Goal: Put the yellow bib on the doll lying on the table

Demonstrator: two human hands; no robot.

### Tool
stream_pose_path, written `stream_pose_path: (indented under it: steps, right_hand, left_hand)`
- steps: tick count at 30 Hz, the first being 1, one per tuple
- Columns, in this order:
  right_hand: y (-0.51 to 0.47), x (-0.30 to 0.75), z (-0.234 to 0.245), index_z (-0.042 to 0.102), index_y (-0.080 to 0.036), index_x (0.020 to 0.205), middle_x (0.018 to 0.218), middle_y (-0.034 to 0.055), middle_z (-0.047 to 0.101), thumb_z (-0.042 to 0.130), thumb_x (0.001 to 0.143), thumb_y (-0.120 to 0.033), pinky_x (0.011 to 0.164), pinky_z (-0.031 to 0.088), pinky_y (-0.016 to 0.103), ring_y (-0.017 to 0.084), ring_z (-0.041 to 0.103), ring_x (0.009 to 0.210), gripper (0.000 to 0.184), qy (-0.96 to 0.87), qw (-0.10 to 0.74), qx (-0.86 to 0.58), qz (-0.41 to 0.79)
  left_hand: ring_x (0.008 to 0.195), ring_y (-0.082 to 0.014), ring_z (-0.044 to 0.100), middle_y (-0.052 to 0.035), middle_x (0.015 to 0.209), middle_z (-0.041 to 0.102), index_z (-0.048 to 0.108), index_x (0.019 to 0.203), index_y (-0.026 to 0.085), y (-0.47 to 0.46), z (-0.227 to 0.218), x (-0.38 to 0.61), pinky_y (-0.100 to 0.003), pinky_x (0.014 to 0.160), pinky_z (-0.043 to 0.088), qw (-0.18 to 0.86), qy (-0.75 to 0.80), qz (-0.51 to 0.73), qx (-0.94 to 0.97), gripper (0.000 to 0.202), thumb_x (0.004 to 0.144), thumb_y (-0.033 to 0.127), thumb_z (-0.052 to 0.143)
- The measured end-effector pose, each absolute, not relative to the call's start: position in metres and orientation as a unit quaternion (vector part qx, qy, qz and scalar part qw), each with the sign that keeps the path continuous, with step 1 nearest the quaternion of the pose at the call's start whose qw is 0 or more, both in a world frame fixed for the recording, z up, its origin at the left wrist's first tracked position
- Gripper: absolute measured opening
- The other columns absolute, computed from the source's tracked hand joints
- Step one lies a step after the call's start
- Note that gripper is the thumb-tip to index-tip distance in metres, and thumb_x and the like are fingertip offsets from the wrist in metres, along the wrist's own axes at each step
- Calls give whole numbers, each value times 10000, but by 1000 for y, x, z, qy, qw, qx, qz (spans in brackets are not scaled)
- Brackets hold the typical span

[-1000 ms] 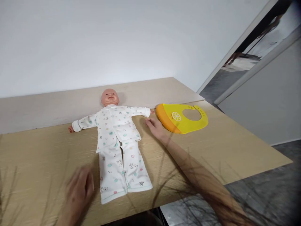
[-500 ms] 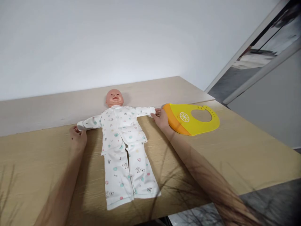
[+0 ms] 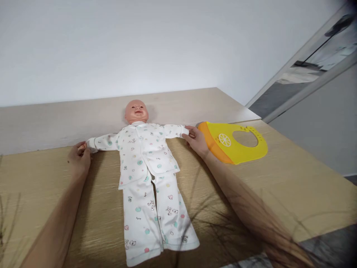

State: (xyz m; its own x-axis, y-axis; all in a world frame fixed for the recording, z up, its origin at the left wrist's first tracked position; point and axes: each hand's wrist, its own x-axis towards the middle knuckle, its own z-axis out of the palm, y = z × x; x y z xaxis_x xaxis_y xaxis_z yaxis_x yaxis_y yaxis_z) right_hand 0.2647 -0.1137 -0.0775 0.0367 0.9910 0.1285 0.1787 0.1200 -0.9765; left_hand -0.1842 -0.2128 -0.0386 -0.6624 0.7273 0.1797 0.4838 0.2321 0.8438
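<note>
A baby doll (image 3: 136, 111) lies on its back, dressed in a white patterned pyjama top (image 3: 145, 149) and matching trousers (image 3: 156, 219), its arms stretched out to both sides. At the end of the sleeve on the left, my left hand (image 3: 79, 159) is closed with the doll's small hand (image 3: 82, 147) between thumb and fingers. My right hand (image 3: 196, 142) pinches the cuff of the other sleeve (image 3: 178, 131); the doll's hand there is hidden. The trouser legs lie flat, with no feet showing.
A yellow bib (image 3: 245, 149) with an orange pocket lies just right of my right hand on the wooden table (image 3: 290, 186). Behind the table stands a white wall (image 3: 156, 48). To the right is a framed opening with grey floor beyond.
My left hand has moved outward to the left, and the doll's hand now shows in its fingers beyond the cuff. My right hand stays at the other cuff. The view has shifted slightly.
</note>
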Motion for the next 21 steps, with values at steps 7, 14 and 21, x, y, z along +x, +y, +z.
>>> stream_pose_path:
  steps: [7, 14, 21]
  right_hand:
    - [-120, 267, -64, 546, -173, 1373, 835, 62, 711, 816, 697, -326, 389, 355, 165, 146, 661, 592, 744, -548, 432, -492, 521]
    - [-115, 267, -57, 599, -187, 1332, 893, 75, 723, 780, 757, -281, 395, 450, 164, 163, 712, 614, 610, -551, 384, -484, 561]
    - [-113, 260, -67, 508, -192, 1405, 659, -24, 627, 703, 794, -294, 362, 466, 180, 134, 618, 462, 649, -574, 410, -512, 491]
  left_hand:
    - [552, -70, 544, 38, 785, 648, 595, 1339, 102, -215, -36, -180, -221, 563, 466, 186, 743, 524, 373, 531, 825, 192, 690]
    - [565, -65, 556, 2, 895, 660, 595, 1299, 74, -211, -41, -183, -217, 557, 482, 167, 753, 512, 378, 452, 859, 165, 646]
    - [568, -64, 547, -4, 886, 635, 583, 1301, 40, -213, -35, -177, -218, 568, 494, 136, 772, 478, 396, 426, 889, 148, 583]
